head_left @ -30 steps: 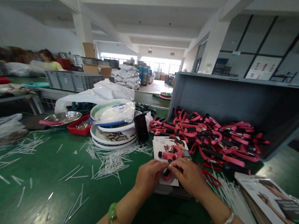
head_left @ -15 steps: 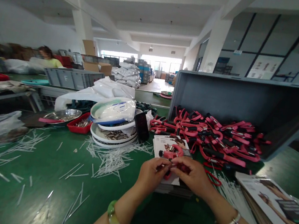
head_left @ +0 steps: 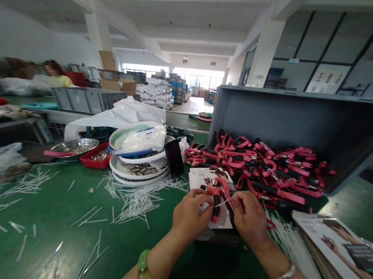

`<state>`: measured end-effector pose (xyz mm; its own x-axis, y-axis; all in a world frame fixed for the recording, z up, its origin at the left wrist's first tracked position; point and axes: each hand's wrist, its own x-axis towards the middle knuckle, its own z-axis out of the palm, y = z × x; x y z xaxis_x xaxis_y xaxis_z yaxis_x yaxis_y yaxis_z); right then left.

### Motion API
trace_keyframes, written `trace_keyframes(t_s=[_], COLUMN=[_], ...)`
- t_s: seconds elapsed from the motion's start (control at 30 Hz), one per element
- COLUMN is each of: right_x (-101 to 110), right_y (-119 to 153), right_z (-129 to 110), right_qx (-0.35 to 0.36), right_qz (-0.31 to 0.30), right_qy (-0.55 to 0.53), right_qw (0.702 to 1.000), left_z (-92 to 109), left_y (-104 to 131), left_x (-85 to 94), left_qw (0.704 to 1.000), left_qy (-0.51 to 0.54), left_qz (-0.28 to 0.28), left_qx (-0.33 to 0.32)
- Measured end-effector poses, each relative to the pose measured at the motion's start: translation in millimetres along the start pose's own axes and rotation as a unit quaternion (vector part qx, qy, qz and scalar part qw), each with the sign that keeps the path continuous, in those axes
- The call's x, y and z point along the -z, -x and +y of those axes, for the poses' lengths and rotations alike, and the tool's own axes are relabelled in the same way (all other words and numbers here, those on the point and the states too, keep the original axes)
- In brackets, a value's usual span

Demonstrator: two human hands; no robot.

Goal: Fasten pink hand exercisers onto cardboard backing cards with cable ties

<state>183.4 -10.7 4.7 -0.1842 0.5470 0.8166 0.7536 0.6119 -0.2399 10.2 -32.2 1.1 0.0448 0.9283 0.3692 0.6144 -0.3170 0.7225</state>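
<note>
A pink tool with black grip parts (head_left: pixel 223 185) lies on a stack of printed cards (head_left: pixel 197 177) in front of me. Across it runs a thin white twist tie (head_left: pixel 223 203), stretched between my two hands. At the tool's left side, my left hand (head_left: pixel 191 213) is closed, pinching one end of the tie. My right hand (head_left: pixel 251 222) pinches the other end on the right side, fingers pressed together. The fingers partly cover the tool, so whether the tie goes fully around it I cannot tell.
A tipped grey crate (head_left: pixel 269 118) spills many pink tools (head_left: pixel 268 166) behind the cards. Loose white ties (head_left: pixel 135 202) lie at left of my hands. Stacked bowls (head_left: pixel 137 172), a phone (head_left: pixel 174 157) and a red tray (head_left: pixel 97 155) stand beyond. More printed cards (head_left: pixel 343 253) lie right.
My hands have drawn apart from each other, and the white tie now shows between them. The pink tool is less covered. The view has shifted slightly.
</note>
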Motion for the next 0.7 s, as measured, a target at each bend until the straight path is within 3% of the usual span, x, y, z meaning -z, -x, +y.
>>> trace_keyframes(t_s=[0.1,0.2,0.27,0.33,0.43,0.7], right_x=[0,-5,-9,-12,-17,-16], right_y=[3,1,-3,-8,-13,0], right_z=[-1,-7,-13,-17,-20,-12], right_qx=[-0.031,0.001,-0.029,-0.062,-0.051,0.055], right_qz=[0.019,-0.045,-0.066,-0.098,-0.163,-0.187], right_qy=[-0.043,-0.118,-0.156,-0.195,-0.235,-0.038], right_qw=[0.998,0.992,0.985,0.974,0.957,0.980], left_z=[5,5,1,-5,-13,-23], left_y=[3,7,7,5,0,-7], left_x=[-1.3,-5.1,-6.8,-6.2,-1.8,3.1], left_qw=[1.000,1.000,1.000,1.000,0.998,0.989], left_qy=[0.031,0.006,-0.015,-0.009,0.013,0.089], left_qz=[0.003,0.007,0.006,0.006,-0.002,-0.024], left_qx=[0.003,-0.013,-0.008,0.012,0.060,0.115])
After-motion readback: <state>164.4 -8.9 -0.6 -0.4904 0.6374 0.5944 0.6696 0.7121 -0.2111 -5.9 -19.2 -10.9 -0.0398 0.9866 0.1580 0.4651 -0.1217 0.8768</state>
